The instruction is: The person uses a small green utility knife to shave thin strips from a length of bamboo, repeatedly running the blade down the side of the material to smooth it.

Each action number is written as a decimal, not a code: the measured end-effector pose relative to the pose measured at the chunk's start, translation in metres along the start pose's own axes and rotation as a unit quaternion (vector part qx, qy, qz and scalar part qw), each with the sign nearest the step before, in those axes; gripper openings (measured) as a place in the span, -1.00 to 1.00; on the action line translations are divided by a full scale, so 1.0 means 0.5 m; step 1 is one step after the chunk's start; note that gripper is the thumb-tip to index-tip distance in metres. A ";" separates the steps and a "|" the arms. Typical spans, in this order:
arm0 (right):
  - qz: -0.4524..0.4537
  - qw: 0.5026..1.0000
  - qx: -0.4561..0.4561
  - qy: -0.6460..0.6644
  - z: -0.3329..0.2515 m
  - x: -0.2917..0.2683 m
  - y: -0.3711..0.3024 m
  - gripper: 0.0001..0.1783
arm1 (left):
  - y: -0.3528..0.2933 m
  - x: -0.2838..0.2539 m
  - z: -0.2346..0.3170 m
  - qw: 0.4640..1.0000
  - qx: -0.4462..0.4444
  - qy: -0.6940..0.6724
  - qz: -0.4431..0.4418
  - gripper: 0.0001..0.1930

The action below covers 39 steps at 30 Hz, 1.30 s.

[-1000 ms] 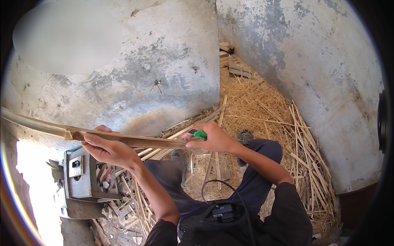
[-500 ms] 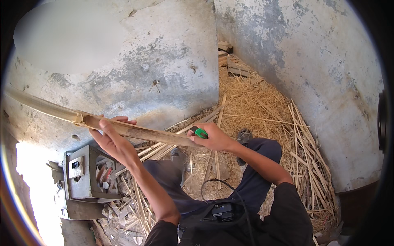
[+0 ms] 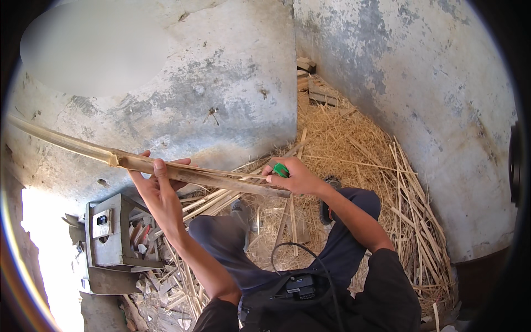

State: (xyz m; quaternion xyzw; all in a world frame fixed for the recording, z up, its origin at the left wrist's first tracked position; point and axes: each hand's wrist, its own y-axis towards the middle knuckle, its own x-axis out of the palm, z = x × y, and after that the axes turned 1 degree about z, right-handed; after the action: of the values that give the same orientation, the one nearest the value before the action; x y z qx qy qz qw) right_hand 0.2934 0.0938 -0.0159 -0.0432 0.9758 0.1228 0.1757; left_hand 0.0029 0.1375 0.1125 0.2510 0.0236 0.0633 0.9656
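A long split bamboo pole (image 3: 227, 183) slants across in front of me, from the far left down to its free end below my right hand. My left hand (image 3: 161, 180) is closed around it from below, thumb on the near side, just right of a rough node. A thin bamboo strip (image 3: 218, 173) stands apart from the pole's upper edge and runs toward my right hand. My right hand (image 3: 293, 178) is closed on a small green-handled tool (image 3: 281, 170) beside the strip's end. The tool's working end is hidden, and whether the fingers also pinch the strip I cannot tell.
Pale shavings (image 3: 337, 138) cover the floor ahead. Long bamboo strips (image 3: 423, 232) lie heaped along the right wall, with more under the pole. A grey wooden box frame (image 3: 113, 235) stands at the left. A cable (image 3: 290, 243) loops over my lap. Weathered walls (image 3: 232, 72) enclose the corner.
The pole has slid slightly right through or with my left hand. My right hand has risen off the pole's end and moved right, and a thin strip now shows parted from the edge.
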 end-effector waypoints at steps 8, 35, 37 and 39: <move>-0.067 0.997 0.043 -0.018 -0.003 -0.023 -0.003 -0.63 | -0.011 0.027 -0.029 0.999 0.021 -0.035 -0.021 -0.39; 0.238 0.967 -0.078 0.056 -0.093 0.004 -0.038 -0.79 | -0.163 0.181 -0.106 0.943 0.029 0.090 -0.320 -0.74; 0.228 0.970 -0.066 0.051 -0.082 0.000 -0.037 -0.80 | -0.161 0.178 -0.103 0.942 0.017 0.094 -0.321 -0.74; 0.216 0.974 -0.055 0.047 -0.074 -0.004 -0.034 -0.81 | -0.167 0.179 -0.108 0.949 0.035 0.078 -0.304 -0.79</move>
State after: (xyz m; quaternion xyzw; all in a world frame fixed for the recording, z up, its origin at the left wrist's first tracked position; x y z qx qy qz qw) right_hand 0.2852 0.0682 0.0144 0.1530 0.9611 0.2088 0.0965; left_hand 0.0964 0.1033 0.0233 0.2595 0.1759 -0.2150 0.9249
